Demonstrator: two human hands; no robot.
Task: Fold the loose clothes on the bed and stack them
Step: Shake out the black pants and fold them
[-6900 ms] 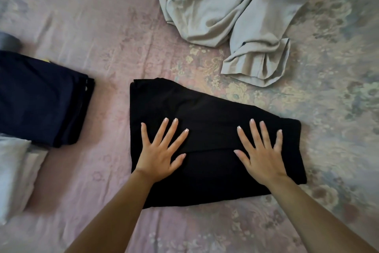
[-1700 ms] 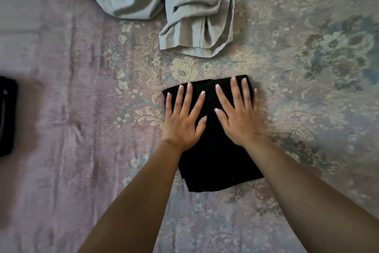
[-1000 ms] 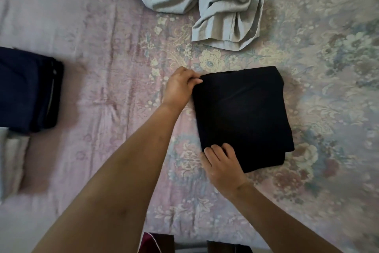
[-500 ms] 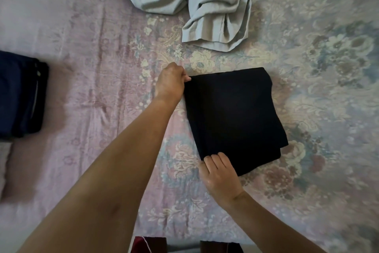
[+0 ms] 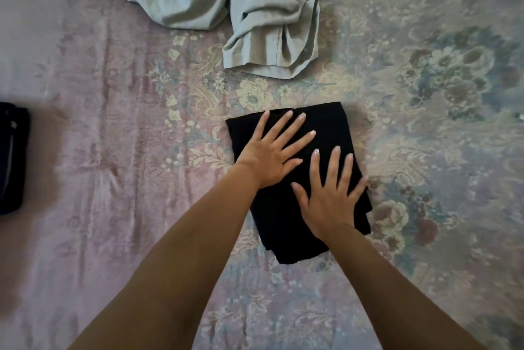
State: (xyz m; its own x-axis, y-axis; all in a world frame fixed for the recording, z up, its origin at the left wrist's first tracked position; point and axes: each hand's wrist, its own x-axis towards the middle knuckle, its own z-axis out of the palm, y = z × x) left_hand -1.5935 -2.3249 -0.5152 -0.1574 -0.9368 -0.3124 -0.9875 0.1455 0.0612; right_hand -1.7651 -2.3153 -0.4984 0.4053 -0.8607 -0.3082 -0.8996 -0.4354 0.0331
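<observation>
Currently both our hands lie flat, fingers spread, on the folded black garment (image 5: 334, 134) mid-bed: left hand (image 5: 273, 155), right hand (image 5: 330, 196), neither grip holding anything. Dark stack (image 5: 12, 157) sits well off left, so left hand's nearer. Grey garment (image 5: 226, 1) unfolded beyond.

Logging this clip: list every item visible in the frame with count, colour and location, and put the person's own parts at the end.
folded garment: 1, black, centre of the bed, under both hands
loose garment: 1, pale grey, crumpled at the top of the view, unfolded
folded stack: 1, dark navy, left edge, mostly cut off
bedspread: 1, pink and blue-grey floral, beneath everything
left hand: 1, fingers spread flat, presses on the black garment
right hand: 1, fingers spread flat, presses on the black garment
</observation>
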